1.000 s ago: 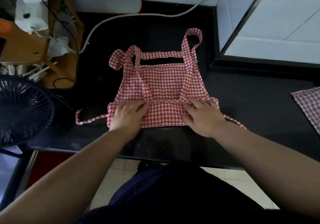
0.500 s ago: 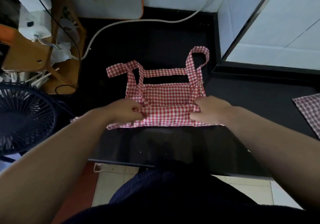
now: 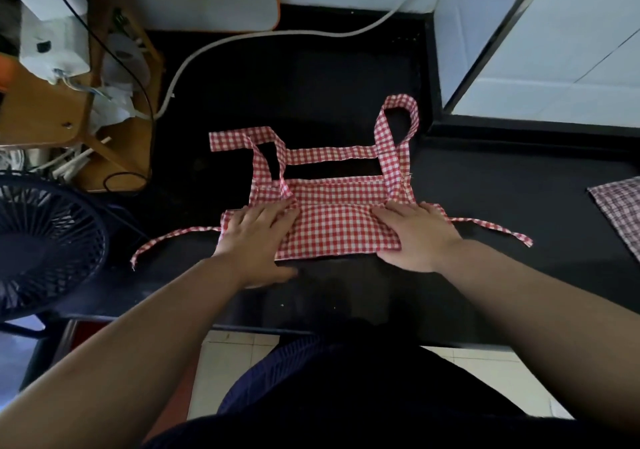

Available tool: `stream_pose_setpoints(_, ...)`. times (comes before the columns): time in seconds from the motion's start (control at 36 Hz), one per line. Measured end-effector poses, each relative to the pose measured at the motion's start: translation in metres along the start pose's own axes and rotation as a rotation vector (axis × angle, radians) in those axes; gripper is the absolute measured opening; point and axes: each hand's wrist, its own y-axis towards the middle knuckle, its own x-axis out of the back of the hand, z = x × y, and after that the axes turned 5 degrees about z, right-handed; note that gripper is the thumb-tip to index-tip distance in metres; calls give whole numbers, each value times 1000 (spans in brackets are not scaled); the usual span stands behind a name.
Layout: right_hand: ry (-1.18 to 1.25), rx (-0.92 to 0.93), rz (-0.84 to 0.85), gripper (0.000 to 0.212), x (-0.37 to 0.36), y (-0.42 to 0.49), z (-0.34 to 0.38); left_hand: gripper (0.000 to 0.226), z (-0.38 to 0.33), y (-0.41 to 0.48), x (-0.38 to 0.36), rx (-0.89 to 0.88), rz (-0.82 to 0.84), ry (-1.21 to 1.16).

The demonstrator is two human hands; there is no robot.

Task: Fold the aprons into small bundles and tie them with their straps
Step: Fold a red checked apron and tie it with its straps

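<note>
The left hand (image 3: 254, 237) lies flat on the left end of the apron (image 3: 334, 228), fingers straight, pressing down and holding nothing. The right hand (image 3: 414, 237) lies flat on the right end the same way. The apron is red and white checks. It is folded into a wide band and sits on the black counter (image 3: 346, 77) near the front edge. A thin strap (image 3: 173, 242) trails out to the left and another strap (image 3: 491, 228) to the right. Past the fold, the neck loop (image 3: 398, 119) lies flat. A dark fan (image 3: 41, 244) stands at the far left. Another checked cloth (image 3: 620, 207) lies at the far right.
</note>
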Motion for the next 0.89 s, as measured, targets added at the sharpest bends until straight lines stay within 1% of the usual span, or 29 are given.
stream_pose_setpoints(0.06, 149, 22, 26, 55, 17, -2, 0, 91, 5, 5, 13, -15, -27, -111)
stream_pose_setpoints(0.11, 254, 16, 77, 28, 32, -4, -2, 77, 11, 8, 32, -37, 31, -278)
stream_pose_setpoints(0.14, 266, 5, 80, 24, 36, -4, -4, 60, 12, 8, 40, -26, 78, -362)
stream_pose_setpoints(0.17, 266, -14, 73, 24, 39, -4, -6, 38, 13, 9, 47, -6, 116, -441)
stream_pose_setpoints(0.19, 266, -37, 58, 25, 41, -3, -8, 24, 15, 10, 52, 6, 130, -492)
stream_pose_setpoints(0.25, 229, -83, -16, 29, 40, -2, -7, 16, 19, 15, 56, -1, 101, -506)
stream_pose_setpoints(0.31, 178, -108, -135, 38, 35, 1, -4, 21, 22, 19, 57, -13, 54, -502)
stream_pose_setpoints(0.36, 164, -103, -241, 40, 31, 4, -1, 31, 24, 22, 54, 0, 58, -496)
stream_pose_setpoints(0.42, 132, -82, -292, 42, 26, 7, 0, 38, 25, 21, 50, 12, 78, -483)
stream_pose_setpoints(0.47, 134, -52, -269, 51, 22, 6, 0, 42, 24, 18, 45, 30, 74, -494)
stream_pose_setpoints(0.53, 113, -17, -204, 67, 18, 1, 1, 45, 20, 12, 45, 66, 38, -500)
stream_pose_setpoints(0.56, 74, -3, -183, 75, 15, -1, 2, 48, 18, 10, 45, 88, -1, -449)
stream_pose_setpoints(0.58, 24, 0, -166, 80, 11, -2, 2, 49, 15, 8, 45, 103, -42, -341)
stream_pose_setpoints(0.64, -82, -38, -156, 80, 3, -2, 1, 48, 8, 8, 42, 96, -122, -51)
stream_pose_setpoints(0.67, -118, -72, -167, 78, -1, -1, 0, 49, 3, 8, 38, 85, -145, 52)
stream_pose_setpoints(0.69, -137, -104, -177, 78, -4, 0, 0, 51, -3, 7, 33, 81, -145, 102)
stream_pose_setpoints(0.75, -133, -113, -167, 82, -7, 1, 2, 63, -15, 3, 19, 74, -117, 86)
stream_pose_setpoints(0.83, -101, -25, -64, 98, -7, -1, 9, 93, -22, -6, 0, 44, -56, 67)
stream_pose_setpoints(0.89, -124, 2, -64, 97, -7, -5, 11, 102, -21, -11, -6, 32, -69, 104)
